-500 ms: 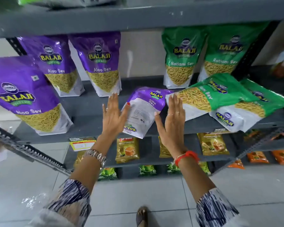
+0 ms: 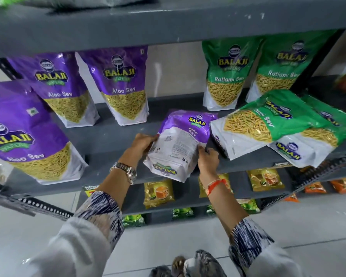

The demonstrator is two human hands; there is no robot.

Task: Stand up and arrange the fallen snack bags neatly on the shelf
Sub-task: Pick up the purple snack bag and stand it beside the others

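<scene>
Both hands, open-palmed a moment ago, now clasp the fallen purple plastic snack bag (image 2: 181, 142) overhanging the grey metal shelf (image 2: 116, 140) edge: left hand (image 2: 143, 143), right hand (image 2: 208, 159); bare shelf leftward.

- The fallen bag (image 2: 180, 142) is lying on the shelf (image 2: 116, 136), gripped between both hands.
- Three upright bags are standing left of the grip.
- Two toppled bags (image 2: 268, 124) are lying right of it, two upright ones behind.

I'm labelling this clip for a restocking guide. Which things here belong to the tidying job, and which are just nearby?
Part of the job:
- fallen purple Aloo Sev bag, gripped by left hand and right hand
- two toppled green Ratlami Sev bags
- grey shelf

Just nearby:
- upright purple bags
- upright green bags
- tea packets on the lower shelf
</scene>
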